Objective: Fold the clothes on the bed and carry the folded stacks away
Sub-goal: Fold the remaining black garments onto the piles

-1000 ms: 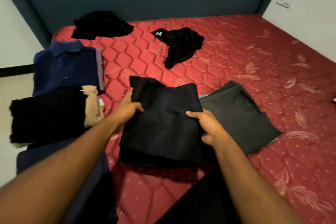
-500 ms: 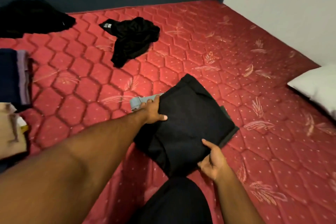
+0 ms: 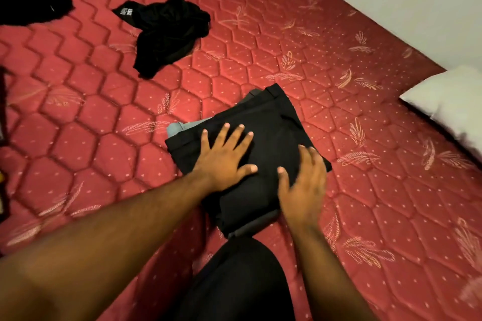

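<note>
Step in hand, as I read it: seat the folded black garment (image 3: 263, 138) square on the grey folded piece (image 3: 182, 128) under it and flatten the stack. It sits on the red mattress (image 3: 78, 125), near-centre, just past the person's knee (image 3: 234, 281); grey shows only at the left edge and along the near edge, so the 2 pieces are not aligned. To do it well — press from the middle outward, keep 1 palm as anchor while the other sweeps toward the right edge, then nudge the top piece so edges match before any lift. Soft cloth will creep if both palms slide at once. Left hand (image 3: 224, 156) lies flat on the black cloth, fingers spread and straight, thumb out toward the right, gripping nothing. Right hand (image 3: 302, 182) is also flat on the near-right part of the stack, fingers extended; it is blurred, so exact contact at the fingertips is hard to call. Both forearms reach in from the bottom of the view. Still unfolded: a crumpled black garment (image 3: 167, 36) further up the bed, well apart, and another dark heap (image 3: 28, 0) at the top left. White pillow (image 3: 448, 101) at the right edge.
</note>
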`<control>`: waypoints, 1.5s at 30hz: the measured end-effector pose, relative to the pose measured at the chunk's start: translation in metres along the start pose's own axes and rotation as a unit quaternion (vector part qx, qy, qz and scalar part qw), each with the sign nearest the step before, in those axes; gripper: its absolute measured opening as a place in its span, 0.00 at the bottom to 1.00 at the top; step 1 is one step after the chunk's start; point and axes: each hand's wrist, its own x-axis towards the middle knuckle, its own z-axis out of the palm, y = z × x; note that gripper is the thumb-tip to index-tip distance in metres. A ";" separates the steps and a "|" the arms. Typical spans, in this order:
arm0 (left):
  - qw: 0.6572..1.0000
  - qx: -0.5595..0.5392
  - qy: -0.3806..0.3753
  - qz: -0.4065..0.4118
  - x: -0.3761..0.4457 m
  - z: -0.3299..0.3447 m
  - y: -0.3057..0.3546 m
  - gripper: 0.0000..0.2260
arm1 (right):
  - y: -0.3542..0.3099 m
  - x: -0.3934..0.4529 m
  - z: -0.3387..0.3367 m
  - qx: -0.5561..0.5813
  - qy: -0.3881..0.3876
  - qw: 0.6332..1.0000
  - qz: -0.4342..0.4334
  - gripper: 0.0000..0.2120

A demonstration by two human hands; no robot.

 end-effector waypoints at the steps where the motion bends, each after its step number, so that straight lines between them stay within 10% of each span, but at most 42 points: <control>1: 0.999 -0.013 -0.035 -0.012 -0.009 0.011 0.003 0.38 | 0.001 0.005 0.008 -0.032 -0.094 0.993 -0.058 0.29; 5: 0.997 -0.003 -0.057 -0.061 -0.028 0.033 0.000 0.42 | 0.010 0.029 0.029 -0.160 -0.416 0.891 -0.083 0.34; 11: 0.990 -0.022 0.017 -0.139 -0.017 0.010 -0.039 0.43 | -0.050 0.086 0.044 -0.161 -0.367 0.901 -0.169 0.31; 22: 0.948 -0.037 0.029 -0.316 0.022 0.013 -0.304 0.36 | -0.221 0.170 0.258 -0.119 -0.396 0.847 -0.335 0.26; 27: 0.943 0.020 0.146 -0.298 0.018 0.044 -0.306 0.35 | -0.278 0.218 0.354 -0.043 -0.356 0.896 -0.261 0.41; 30: 0.941 -0.003 0.178 -0.289 0.018 0.044 -0.309 0.34 | -0.297 0.244 0.377 -0.060 -0.327 0.917 -0.220 0.28; 33: 0.935 -0.067 0.208 -0.278 0.015 0.041 -0.309 0.32 | -0.307 0.221 0.360 -0.061 -0.295 0.927 -0.223 0.14; 39: 0.876 -0.333 0.263 -0.229 -0.027 0.022 -0.296 0.39 | -0.294 0.099 0.269 -0.056 -0.468 0.840 -0.269 0.12; 45: 0.857 -0.411 0.231 -0.208 -0.173 0.035 -0.223 0.19 | -0.260 -0.034 0.166 -0.037 -0.575 0.773 -0.266 0.15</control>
